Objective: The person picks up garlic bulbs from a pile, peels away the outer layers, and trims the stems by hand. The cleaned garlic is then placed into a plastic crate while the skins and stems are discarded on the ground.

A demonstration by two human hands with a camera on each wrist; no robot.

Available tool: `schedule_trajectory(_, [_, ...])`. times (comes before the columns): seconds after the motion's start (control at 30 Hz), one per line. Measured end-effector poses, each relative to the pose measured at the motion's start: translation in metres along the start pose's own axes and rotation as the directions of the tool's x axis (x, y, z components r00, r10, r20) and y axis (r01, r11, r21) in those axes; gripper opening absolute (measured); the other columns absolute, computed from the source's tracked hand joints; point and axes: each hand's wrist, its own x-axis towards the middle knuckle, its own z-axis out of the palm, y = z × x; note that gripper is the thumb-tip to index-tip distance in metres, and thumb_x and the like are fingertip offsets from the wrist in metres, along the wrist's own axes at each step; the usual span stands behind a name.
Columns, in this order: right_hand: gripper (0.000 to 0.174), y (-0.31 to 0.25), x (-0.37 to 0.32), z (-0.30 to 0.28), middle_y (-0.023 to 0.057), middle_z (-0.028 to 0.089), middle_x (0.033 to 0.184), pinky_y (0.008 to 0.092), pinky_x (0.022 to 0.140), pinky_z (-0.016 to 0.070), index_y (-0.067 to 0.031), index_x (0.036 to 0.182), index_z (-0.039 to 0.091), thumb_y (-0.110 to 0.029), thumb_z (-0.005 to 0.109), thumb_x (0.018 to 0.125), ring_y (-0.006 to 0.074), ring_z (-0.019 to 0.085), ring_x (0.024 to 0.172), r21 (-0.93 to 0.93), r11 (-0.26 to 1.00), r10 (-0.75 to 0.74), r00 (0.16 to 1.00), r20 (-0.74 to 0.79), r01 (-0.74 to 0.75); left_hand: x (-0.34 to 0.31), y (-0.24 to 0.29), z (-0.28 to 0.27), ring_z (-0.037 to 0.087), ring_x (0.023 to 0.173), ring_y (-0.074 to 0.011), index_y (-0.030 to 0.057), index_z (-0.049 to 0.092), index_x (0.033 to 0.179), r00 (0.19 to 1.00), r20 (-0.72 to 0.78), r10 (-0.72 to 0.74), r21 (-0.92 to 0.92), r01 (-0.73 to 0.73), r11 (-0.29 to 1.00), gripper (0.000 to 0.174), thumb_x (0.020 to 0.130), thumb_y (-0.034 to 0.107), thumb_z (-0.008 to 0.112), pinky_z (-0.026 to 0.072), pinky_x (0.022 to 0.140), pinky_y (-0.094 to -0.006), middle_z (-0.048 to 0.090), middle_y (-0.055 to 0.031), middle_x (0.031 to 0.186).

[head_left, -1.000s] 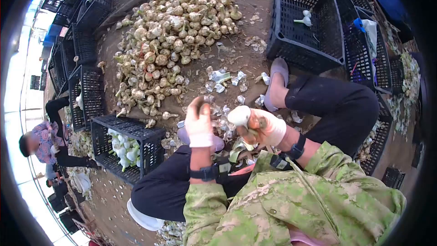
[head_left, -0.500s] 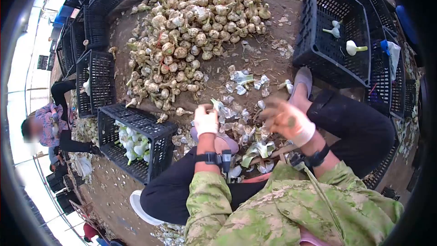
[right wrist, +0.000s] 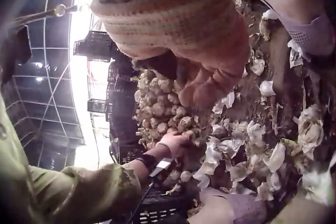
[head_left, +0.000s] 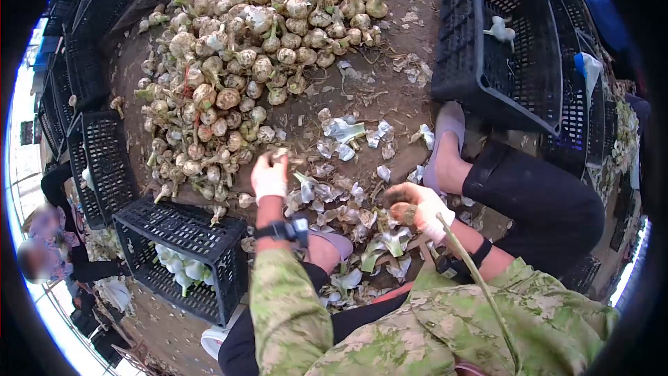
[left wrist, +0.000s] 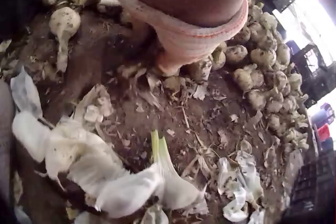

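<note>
My gloved left hand (head_left: pixel 270 177) reaches to the near right edge of a heap of unpeeled garlic (head_left: pixel 229 76). Its fingertips pinch a tan, blurred garlic bulb (head_left: pixel 295 160); in the left wrist view the cuff (left wrist: pixel 184 32) hides the fingers. Closer to my body, the gloved right hand (head_left: pixel 421 210) hangs over the peelings with loosely bent fingers, and no bulb shows in it. From the right wrist, its dirt-darkened fingers (right wrist: pixel 202 90) curl downward. White garlic bulbs (head_left: pixel 499 30) lie together in the black crate (head_left: pixel 480 90) at the upper right.
Papery peelings (head_left: pixel 341 132) and cut stalks litter the ground between my feet. A black crate (head_left: pixel 174 226) at left holds several white bulbs (head_left: pixel 182 268). My right shoe (head_left: pixel 449 125) stands beside the right crate. Another person (head_left: pixel 52 237) sits at far left among stacked crates.
The right hand held a pale garlic bulb; a white bulb then showed at the right crate, and the hand came back without it. The left hand moved left to the heap. The view shifted.
</note>
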Motion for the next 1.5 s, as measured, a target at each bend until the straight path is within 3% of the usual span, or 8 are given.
schedule_trajectory(0.2, [0.041, 0.019, -0.009, 0.013, 0.0094, 0.058, 0.095, 0.0245, 0.068, 0.0468, 0.002, 0.115, 0.046, -0.001, 0.062, 0.077, 0.0129, 0.058, 0.078, 0.244, 0.922, -0.305, 0.952, -0.023, 0.301, -0.165, 0.086, 0.041, 0.052, 0.102, -0.0203, 0.0002, 0.045, 0.123, 0.991, 0.119, 0.065, -0.734, 0.044, 0.677, 0.049, 0.078, 0.011, 0.063, 0.0415, 0.088, -0.0306, 0.054, -0.0147, 0.113])
schedule_trajectory(0.3, [0.016, 0.017, -0.021, 0.001, 0.0024, 0.061, 0.084, 0.0234, 0.067, 0.046, -0.0002, 0.095, 0.057, -0.007, 0.061, 0.081, 0.0086, 0.055, 0.075, 0.18, 0.94, -0.276, 0.956, -0.098, 0.29, -0.216, 0.088, 0.041, 0.053, 0.097, -0.0199, 0.0003, 0.04, 0.127, 0.918, 0.066, 0.391, -0.471, -0.317, 0.823, 0.059, 0.074, 0.006, 0.065, 0.0432, 0.085, -0.03, 0.053, -0.0101, 0.103])
schedule_trajectory(0.43, [0.015, 0.011, -0.045, 0.0, 0.0028, 0.06, 0.085, 0.0235, 0.067, 0.0465, -0.0022, 0.094, 0.056, -0.008, 0.061, 0.081, 0.0089, 0.056, 0.075, 0.201, 0.95, -0.247, 0.969, 0.007, 0.24, -0.241, 0.1, 0.018, 0.054, 0.094, -0.0199, -0.0011, 0.041, 0.124, 0.915, 0.12, 0.384, -0.684, -0.204, 0.7, 0.069, 0.064, 0.005, 0.072, 0.0442, 0.083, -0.0312, 0.051, -0.0111, 0.103])
schedule_trajectory(0.57, [0.018, 0.015, -0.052, 0.004, 0.0014, 0.058, 0.081, 0.0239, 0.066, 0.0467, -0.0032, 0.091, 0.054, -0.013, 0.063, 0.081, 0.0091, 0.056, 0.074, 0.211, 0.918, -0.358, 0.931, 0.072, 0.337, -0.269, 0.124, -0.004, 0.057, 0.09, -0.0243, 0.0002, 0.048, 0.111, 0.776, -0.086, 0.625, -0.023, -0.629, 0.777, 0.065, 0.055, 0.007, 0.08, 0.0464, 0.08, -0.0323, 0.055, -0.0124, 0.101])
schedule_trajectory(0.83, [0.024, 0.013, -0.063, 0.002, 0.0022, 0.057, 0.084, 0.0245, 0.064, 0.048, -0.003, 0.095, 0.054, -0.013, 0.067, 0.078, 0.0102, 0.056, 0.075, 0.225, 0.942, -0.291, 0.94, 0.179, 0.249, -0.283, 0.127, -0.011, 0.057, 0.086, -0.0236, -0.0001, 0.05, 0.104, 0.73, -0.176, 0.661, 0.078, -0.659, 0.748, 0.064, 0.051, 0.013, 0.083, 0.047, 0.077, -0.031, 0.055, -0.0131, 0.099])
schedule_trajectory(1.0, [0.026, 0.018, -0.071, 0.004, 0.0025, 0.058, 0.083, 0.0244, 0.062, 0.0481, -0.0028, 0.094, 0.054, -0.014, 0.068, 0.076, 0.01, 0.056, 0.072, 0.102, 0.926, -0.376, 0.898, 0.227, 0.362, -0.284, 0.116, -0.009, 0.056, 0.081, -0.0176, -0.0006, 0.046, 0.108, 0.951, 0.113, 0.288, -0.7, -0.129, 0.702, 0.056, 0.06, 0.005, 0.075, 0.0474, 0.072, -0.0279, 0.054, -0.0088, 0.096])
schedule_trajectory(1.23, [0.022, 0.036, -0.071, 0.012, 0.003, 0.059, 0.083, 0.0254, 0.061, 0.0484, -0.0029, 0.094, 0.056, -0.012, 0.066, 0.077, 0.0099, 0.056, 0.074, 0.158, 0.94, -0.333, 0.91, 0.248, 0.301, -0.289, 0.111, 0.001, 0.059, 0.08, -0.0237, 0.0043, 0.051, 0.105, 0.919, 0.393, 0.026, -0.905, 0.382, 0.185, 0.039, 0.082, 0.036, 0.051, 0.0497, 0.064, -0.0313, 0.058, -0.01, 0.098])
schedule_trajectory(1.5, [0.026, 0.028, -0.081, 0.0, 0.0041, 0.061, 0.085, 0.0244, 0.06, 0.0486, -0.0019, 0.098, 0.059, -0.015, 0.068, 0.077, 0.0097, 0.058, 0.071, 0.325, 0.918, -0.32, 0.91, 0.264, 0.229, -0.288, 0.111, 0.012, 0.057, 0.092, -0.0258, 0.0028, 0.048, 0.105, 0.921, 0.211, 0.327, -0.969, 0.152, 0.196, 0.03, 0.083, 0.023, 0.052, 0.05, 0.072, -0.0338, 0.054, -0.0147, 0.108])
